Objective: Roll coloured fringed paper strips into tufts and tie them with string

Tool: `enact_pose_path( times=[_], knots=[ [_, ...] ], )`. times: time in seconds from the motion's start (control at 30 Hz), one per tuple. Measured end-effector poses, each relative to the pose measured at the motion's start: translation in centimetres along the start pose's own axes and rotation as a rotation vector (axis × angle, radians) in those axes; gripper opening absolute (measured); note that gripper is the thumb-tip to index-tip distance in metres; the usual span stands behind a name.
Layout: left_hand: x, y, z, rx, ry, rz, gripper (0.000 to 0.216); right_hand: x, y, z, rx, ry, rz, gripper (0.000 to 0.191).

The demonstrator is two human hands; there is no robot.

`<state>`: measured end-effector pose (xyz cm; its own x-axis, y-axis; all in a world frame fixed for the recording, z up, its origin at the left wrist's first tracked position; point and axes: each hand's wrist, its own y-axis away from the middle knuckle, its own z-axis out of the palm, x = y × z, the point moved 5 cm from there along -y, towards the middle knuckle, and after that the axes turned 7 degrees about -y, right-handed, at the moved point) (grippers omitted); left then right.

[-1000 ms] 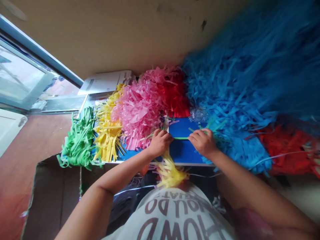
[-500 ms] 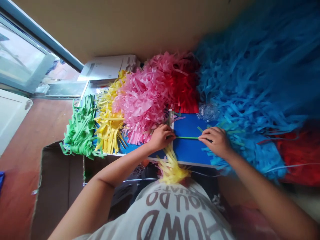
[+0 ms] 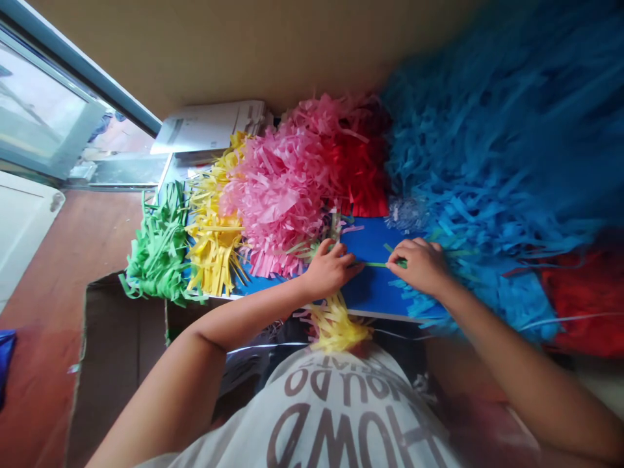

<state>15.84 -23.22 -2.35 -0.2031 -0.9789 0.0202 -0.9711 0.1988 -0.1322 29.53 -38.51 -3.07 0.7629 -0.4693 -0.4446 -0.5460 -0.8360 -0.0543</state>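
A thin twisted green paper strip (image 3: 375, 264) stretches between my two hands, just over the blue tabletop. My left hand (image 3: 333, 268) pinches its left part, fingers bent, close to the pink fringe. Its right end is gripped between thumb and fingers of my right hand (image 3: 420, 265), beside the light-blue fringe. Short pale-green tails stick out past both hands. Below my left hand, a yellow tissue-paper tassel (image 3: 336, 328) hangs over the table's front edge against my shirt.
Piles of fringed tissue paper lie along the table (image 3: 368, 234): green (image 3: 163, 247), yellow (image 3: 214, 240), pink (image 3: 283, 188), red (image 3: 363, 172) and a large blue heap (image 3: 487, 162). A stack of white papers (image 3: 209, 127) sits at the back left. A cardboard box (image 3: 117, 364) stands below.
My left hand has slid right along the green strip, so the stretch between the hands is shorter. Pale-green ends now show behind my left hand. My right hand has stayed nearly in place.
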Motion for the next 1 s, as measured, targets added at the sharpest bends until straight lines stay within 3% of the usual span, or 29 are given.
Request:
enact_pose_path(
  times=[0.07,0.23,0.33,0.43,0.5,0.57,0.67,0.77,0.87,1.0],
  knots=[
    [0.2,-0.1,0.2,-0.003,-0.026,0.049,0.024,-1.6,0.1,-0.4,0.042,0.056,-0.107,0.001],
    [0.7,-0.5,0.5,0.056,-0.06,0.091,0.025,-5.4,0.5,0.9,0.094,0.2,-0.457,0.018],
    [0.8,-0.8,1.3,0.083,-0.087,0.049,0.028,-5.9,-0.1,2.1,0.087,0.243,-0.492,0.022],
    [0.3,-1.3,0.7,0.118,-0.09,0.019,0.028,-5.9,-0.9,1.1,0.118,0.101,-0.41,0.02],
    [-0.3,-1.4,-1.7,0.197,-0.066,0.018,0.025,-5.9,-1.2,-1.0,0.129,-0.112,-0.306,0.021],
    [-0.8,-1.3,-5.7,0.306,-0.024,0.039,0.023,-6.4,-1.7,-3.9,0.072,-0.414,-0.194,0.025],
    [-0.7,-1.3,-12.2,0.398,0.01,0.121,0.025,-8.0,-2.4,-7.4,-0.174,-0.863,-0.029,0.038],
    [-0.1,-1.8,-16.6,0.41,0.037,0.124,0.03,-10.3,-2.8,-9.0,-0.396,-1.16,0.036,0.049],
    [0.5,-1.9,-17.9,0.461,0.118,0.086,0.026,-11.4,-2.7,-8.7,-0.349,-1.351,0.076,0.051],
    [0.7,-1.2,-16.8,0.549,0.273,0.003,0.026,-11.6,-1.4,-6.9,-0.255,-1.49,0.163,0.054]
  ],
)
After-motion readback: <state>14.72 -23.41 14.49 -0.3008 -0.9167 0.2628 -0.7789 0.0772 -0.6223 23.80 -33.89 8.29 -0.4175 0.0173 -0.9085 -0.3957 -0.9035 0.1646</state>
